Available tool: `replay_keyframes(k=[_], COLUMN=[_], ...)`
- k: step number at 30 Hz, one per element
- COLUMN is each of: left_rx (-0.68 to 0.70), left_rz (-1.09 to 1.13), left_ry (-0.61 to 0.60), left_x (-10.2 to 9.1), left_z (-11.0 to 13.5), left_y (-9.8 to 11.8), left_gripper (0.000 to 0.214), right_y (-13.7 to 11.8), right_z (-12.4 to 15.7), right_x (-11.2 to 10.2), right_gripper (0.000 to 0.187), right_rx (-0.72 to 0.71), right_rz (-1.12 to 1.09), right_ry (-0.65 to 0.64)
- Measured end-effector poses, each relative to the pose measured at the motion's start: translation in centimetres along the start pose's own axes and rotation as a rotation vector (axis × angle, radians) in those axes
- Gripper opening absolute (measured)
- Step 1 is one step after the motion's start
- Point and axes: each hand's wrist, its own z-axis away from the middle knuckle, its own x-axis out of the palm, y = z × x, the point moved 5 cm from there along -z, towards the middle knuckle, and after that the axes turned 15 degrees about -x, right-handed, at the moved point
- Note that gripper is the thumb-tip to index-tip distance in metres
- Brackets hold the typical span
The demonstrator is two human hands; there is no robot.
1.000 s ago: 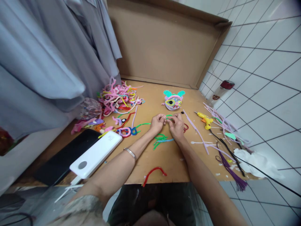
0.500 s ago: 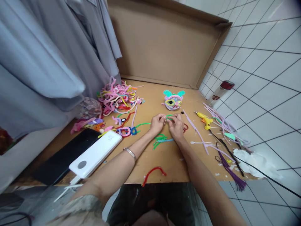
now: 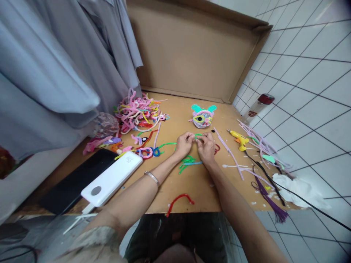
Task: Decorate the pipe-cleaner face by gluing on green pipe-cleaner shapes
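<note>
My left hand (image 3: pixel 184 145) and my right hand (image 3: pixel 206 147) meet over the middle of the table, fingertips nearly touching. Both are closed in a pinch on a green pipe cleaner (image 3: pixel 197 135), whose bent part shows between and above the fingers. Below my hands lie a tangle of green pipe cleaner (image 3: pixel 188 160) and a light blue piece (image 3: pixel 195 163). A dark red loop (image 3: pixel 217 148) pokes out beside my right hand. Beyond them stands a small round animal-like figure (image 3: pixel 202 117) with green ears and a yellow-rimmed eye. A red pipe cleaner (image 3: pixel 179 197) lies by the front edge.
At the left are a pile of pipe cleaners (image 3: pixel 137 109), a white power bank (image 3: pixel 112 179) and a black flat device (image 3: pixel 78 180). A yellow glue gun (image 3: pixel 239 140), lilac pipe cleaners (image 3: pixel 260 142), a purple tassel (image 3: pixel 270 201) and white tissue (image 3: pixel 297 190) lie right. A cardboard panel (image 3: pixel 189 51) stands behind.
Almost nothing differs. Both hands keep their pinch on the green pipe cleaner in the same place, and the view shifts very slightly.
</note>
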Motion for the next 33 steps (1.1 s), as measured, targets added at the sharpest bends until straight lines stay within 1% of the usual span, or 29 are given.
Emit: replay_keyframes(k=[8, 10, 14, 17, 23, 28, 33], left_rx=[0.007, 0.006, -0.022, -0.027, -0.024, 0.005, 0.018], left_rz=[-0.029, -0.032, -0.019, -0.017, -0.121, -0.194, -0.193], left_ry=[0.003, 0.004, 0.028, 0.03, -0.028, -0.047, -0.056], left_x=[-0.1, -0.2, -0.6, -0.7, 0.0, 0.1, 0.1], left_z=[0.1, 0.1, -0.1, -0.4, -0.3, -0.2, -0.3], left_y=[0.0, 0.1, 0.0, -0.2, -0.4, -0.4, -0.5], left_gripper=[0.018, 0.019, 0.021, 0.023, 0.024, 0.026, 0.027], right_y=[0.0, -0.2, -0.7, -0.7, -0.3, -0.3, -0.2], right_z=[0.0, -0.2, -0.7, -1.0, -0.8, -0.7, -0.6], right_x=[0.0, -0.2, -1.3, -1.9, -1.2, -1.0, -0.9], right_gripper=[0.02, 0.019, 0.02, 0.02, 0.015, 0.016, 0.014], right_rx=[0.006, -0.013, -0.106, -0.112, -0.073, -0.09, -0.066], right_rz=[0.025, 0.011, -0.022, -0.027, -0.065, -0.131, -0.143], right_ry=[-0.062, -0.042, 0.065, 0.129, 0.065, 0.122, 0.122])
